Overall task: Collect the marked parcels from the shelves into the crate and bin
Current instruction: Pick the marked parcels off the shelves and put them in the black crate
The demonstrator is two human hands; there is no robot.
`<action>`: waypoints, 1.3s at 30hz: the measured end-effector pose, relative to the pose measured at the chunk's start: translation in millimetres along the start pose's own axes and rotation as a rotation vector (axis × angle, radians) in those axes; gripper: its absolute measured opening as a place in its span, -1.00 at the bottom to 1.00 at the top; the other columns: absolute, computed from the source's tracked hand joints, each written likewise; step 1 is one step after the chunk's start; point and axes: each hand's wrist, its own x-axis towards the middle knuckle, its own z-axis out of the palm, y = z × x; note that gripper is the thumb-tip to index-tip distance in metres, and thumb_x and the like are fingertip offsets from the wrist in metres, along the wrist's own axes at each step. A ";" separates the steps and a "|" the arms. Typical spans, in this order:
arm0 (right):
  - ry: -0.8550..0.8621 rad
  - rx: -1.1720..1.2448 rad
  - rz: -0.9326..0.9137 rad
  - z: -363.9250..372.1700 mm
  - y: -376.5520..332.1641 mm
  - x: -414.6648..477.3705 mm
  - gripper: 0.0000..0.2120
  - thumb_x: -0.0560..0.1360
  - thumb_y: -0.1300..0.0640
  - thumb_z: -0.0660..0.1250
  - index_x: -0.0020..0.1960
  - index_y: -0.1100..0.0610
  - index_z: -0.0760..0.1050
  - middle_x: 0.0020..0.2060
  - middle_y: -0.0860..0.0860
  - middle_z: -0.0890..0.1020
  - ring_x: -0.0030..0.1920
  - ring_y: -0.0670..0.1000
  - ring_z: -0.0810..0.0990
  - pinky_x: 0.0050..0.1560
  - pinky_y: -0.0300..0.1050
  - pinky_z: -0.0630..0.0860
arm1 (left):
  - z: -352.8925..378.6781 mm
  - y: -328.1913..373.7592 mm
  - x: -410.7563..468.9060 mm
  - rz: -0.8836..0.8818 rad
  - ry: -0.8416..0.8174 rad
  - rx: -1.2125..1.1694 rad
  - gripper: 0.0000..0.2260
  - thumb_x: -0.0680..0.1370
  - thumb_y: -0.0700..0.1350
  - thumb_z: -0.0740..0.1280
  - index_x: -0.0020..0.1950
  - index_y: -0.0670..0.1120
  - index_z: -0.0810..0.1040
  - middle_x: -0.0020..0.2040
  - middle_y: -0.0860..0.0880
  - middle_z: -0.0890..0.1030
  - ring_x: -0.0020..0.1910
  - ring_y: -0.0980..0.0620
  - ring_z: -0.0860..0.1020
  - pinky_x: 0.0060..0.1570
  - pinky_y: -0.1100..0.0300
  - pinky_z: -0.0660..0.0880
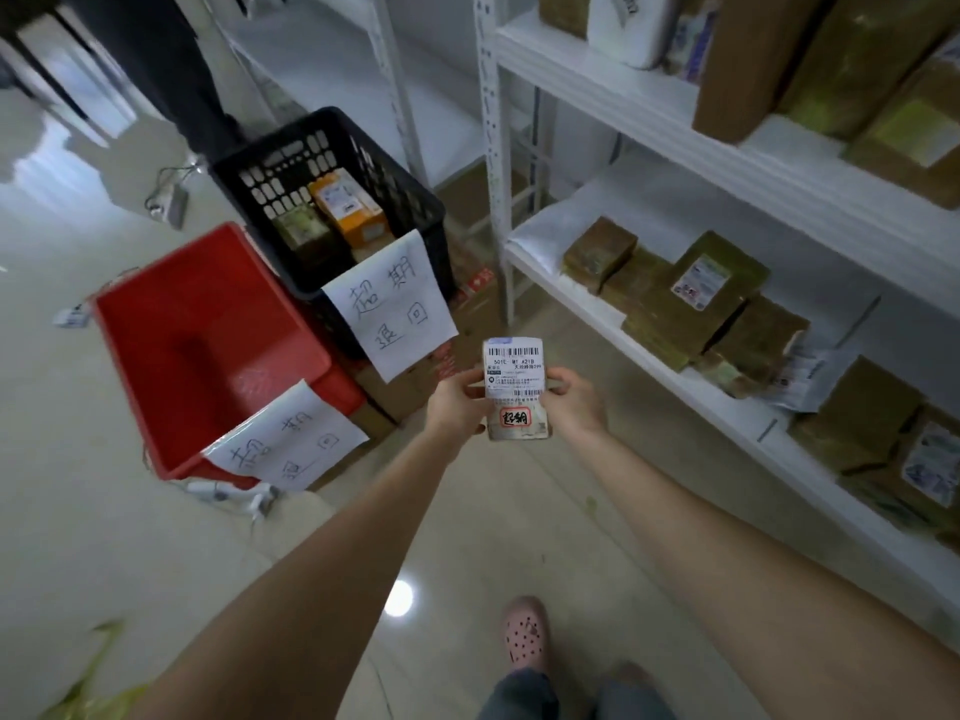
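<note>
Shelving (649,103) in white is seen along the right, and brown parcels (691,298) are stacked near the front edge of its lower board. A red bin (171,356) is set on the floor at the left, with a black crate (395,200) just behind its far corner; an orange box (348,205) and a dark box (301,233) are contained in the crate. A handwritten paper sheet (389,304) is hung over the crate's near rim, and a second sheet (285,439) over the bin's. A small white parcel (514,392), labelled and marked in red, is held upright in the air between bin and shelving, gripped at its sides by the left hand (454,405) and the right hand (576,402).
</note>
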 end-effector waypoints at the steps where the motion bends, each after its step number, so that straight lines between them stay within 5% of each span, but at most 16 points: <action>1: -0.021 -0.012 -0.002 9.8 -5.7 3.0 -0.72 0.48 0.19 0.30 0.15 -0.03 0.56 -0.01 0.00 0.68 -0.08 0.01 0.63 -0.13 -0.17 0.50 | -10.1 -3.9 4.0 -0.013 0.012 -0.010 -0.58 0.49 -0.31 0.36 0.34 -0.09 0.50 0.08 -0.05 0.64 0.02 -0.03 0.61 -0.03 0.02 0.61; 14: -0.190 -0.116 -0.133 108.8 -111.3 83.0 -0.75 0.50 0.18 0.31 0.15 -0.01 0.57 0.07 -0.03 0.67 0.00 0.00 0.61 -0.04 -0.15 0.52 | -112.3 6.6 89.8 -0.066 0.261 -0.135 -0.60 0.50 -0.32 0.29 0.33 -0.08 0.51 0.08 -0.04 0.66 -0.05 -0.01 0.66 -0.14 0.07 0.63; 21: -0.286 -0.119 -0.214 151.4 -201.5 163.7 -0.73 0.53 0.11 0.30 0.23 0.00 0.54 0.09 0.01 0.65 -0.01 0.02 0.61 -0.06 -0.08 0.56 | -168.7 57.1 179.9 -0.082 0.394 -0.171 -0.63 0.54 -0.27 0.26 0.35 -0.09 0.49 0.13 -0.05 0.64 0.01 -0.02 0.65 -0.03 -0.01 0.62; 26: -0.331 -0.207 -0.248 173.6 -256.2 203.5 -0.72 0.56 0.11 0.26 0.25 -0.02 0.52 0.10 -0.03 0.64 -0.05 0.00 0.61 -0.14 -0.09 0.55 | -199.4 83.2 225.5 -0.112 0.422 -0.246 -0.64 0.55 -0.27 0.27 0.34 -0.09 0.49 0.13 -0.04 0.64 0.01 -0.01 0.64 -0.01 -0.02 0.62; 35: -0.388 -0.231 -0.223 257.1 -323.5 243.6 -0.69 0.54 0.16 0.28 0.26 -0.01 0.52 0.16 -0.02 0.62 0.05 0.03 0.60 0.07 0.04 0.58 | -275.4 90.0 293.9 -0.142 0.466 -0.283 -0.64 0.55 -0.22 0.23 0.35 -0.07 0.49 0.12 -0.03 0.64 -0.02 0.01 0.65 -0.08 0.03 0.63; 39: -0.373 -0.241 -0.144 285.4 -336.5 282.2 -0.71 0.55 0.19 0.28 0.26 0.07 0.52 0.15 0.01 0.62 -0.07 -0.04 0.53 -0.17 -0.18 0.50 | -287.3 84.3 345.6 -0.170 0.357 -0.258 -0.64 0.56 -0.19 0.19 0.36 -0.04 0.47 0.15 -0.04 0.63 -0.03 0.00 0.64 -0.25 0.16 0.58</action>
